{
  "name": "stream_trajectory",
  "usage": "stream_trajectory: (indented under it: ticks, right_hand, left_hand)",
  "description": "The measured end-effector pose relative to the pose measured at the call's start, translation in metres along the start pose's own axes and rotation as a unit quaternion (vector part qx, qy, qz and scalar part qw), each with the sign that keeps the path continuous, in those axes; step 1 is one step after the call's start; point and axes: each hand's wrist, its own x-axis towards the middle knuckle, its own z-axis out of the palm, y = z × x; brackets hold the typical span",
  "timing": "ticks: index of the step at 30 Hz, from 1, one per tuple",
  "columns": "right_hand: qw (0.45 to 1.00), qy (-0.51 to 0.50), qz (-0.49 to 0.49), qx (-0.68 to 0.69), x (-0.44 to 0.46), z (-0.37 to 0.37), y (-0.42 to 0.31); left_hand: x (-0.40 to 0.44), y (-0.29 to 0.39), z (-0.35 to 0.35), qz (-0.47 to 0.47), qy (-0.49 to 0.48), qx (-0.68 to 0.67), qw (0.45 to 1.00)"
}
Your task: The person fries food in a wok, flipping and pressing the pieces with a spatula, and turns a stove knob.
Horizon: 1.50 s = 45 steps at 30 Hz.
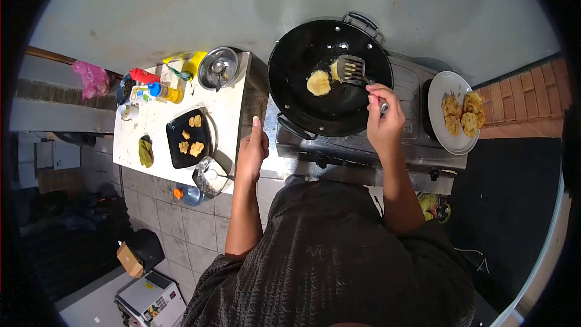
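Note:
My right hand (386,118) is closed around the handle of a slotted spatula (351,68). The spatula's metal head is inside a black wok (336,109), over a pale piece of batter or fritter (334,71) that it partly covers. Left of it, a second pale yellow fritter (318,83) lies in the wok. My left hand (251,152) is held between the wok and the white table, thumb pointing up and fingers curled in, with nothing visible in it.
The wok sits on a gas stove (363,151). A white plate (440,127) of browned fritters stands at right. The white table (233,106) bears a black tray (175,127) with several pieces, a steel bowl (209,60), bottles (172,94) and a bowl of white mix (213,177).

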Motion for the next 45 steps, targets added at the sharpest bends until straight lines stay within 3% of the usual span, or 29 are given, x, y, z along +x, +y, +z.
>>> stream_trajectory:
  ticks: [7, 9, 14, 17, 19, 20, 21, 23, 25, 36, 38, 41, 45]
  right_hand:
    - [0.996, -0.022, 0.038, 0.071, -0.006, 0.012, -0.021]
    - [0.998, -0.040, 0.000, 0.054, -0.012, 0.020, -0.020]
    - [1.000, -0.002, -0.002, 0.024, -0.012, 0.021, -0.021]
    - [0.999, 0.022, 0.018, 0.034, -0.005, 0.011, -0.022]
    - [0.996, 0.058, 0.036, 0.064, -0.002, 0.007, -0.022]
    - [0.995, 0.068, 0.032, 0.070, -0.001, 0.006, -0.022]
    - [0.995, 0.070, 0.033, 0.069, -0.002, 0.005, -0.022]
    - [0.995, 0.076, 0.047, 0.052, -0.002, 0.004, -0.021]
    - [0.994, 0.077, 0.057, 0.047, -0.003, 0.005, -0.020]
    - [0.999, -0.009, 0.017, -0.040, 0.009, 0.005, -0.024]
    - [0.997, -0.047, -0.024, -0.062, 0.005, 0.009, -0.025]
    - [0.994, -0.026, -0.073, -0.079, 0.008, 0.012, -0.020]
    - [0.998, -0.011, -0.023, -0.058, 0.009, 0.008, -0.015]
  left_hand:
    - [0.015, 0.011, -0.006, 0.019, -0.022, 0.023, 0.999]
    - [0.022, 0.006, -0.007, 0.022, -0.044, 0.043, 0.998]
    - [0.022, 0.011, -0.004, 0.081, -0.107, 0.107, 0.985]
    - [0.032, -0.007, 0.000, 0.149, -0.106, 0.109, 0.977]
    - [0.031, -0.005, -0.001, 0.135, -0.092, 0.118, 0.979]
    - [0.026, 0.008, -0.001, 0.308, -0.084, 0.200, 0.926]
    - [0.023, 0.017, -0.001, 0.470, -0.072, 0.273, 0.836]
    - [0.021, 0.020, -0.003, 0.455, -0.101, 0.292, 0.835]
    - [0.022, 0.020, -0.001, 0.513, -0.107, 0.327, 0.787]
    - [0.022, 0.019, -0.001, 0.515, -0.144, 0.358, 0.766]
    - [0.021, 0.017, 0.001, 0.518, -0.137, 0.355, 0.766]
    - [0.017, 0.018, 0.003, 0.518, -0.123, 0.351, 0.771]
    - [0.014, 0.015, 0.005, 0.513, -0.101, 0.356, 0.775]
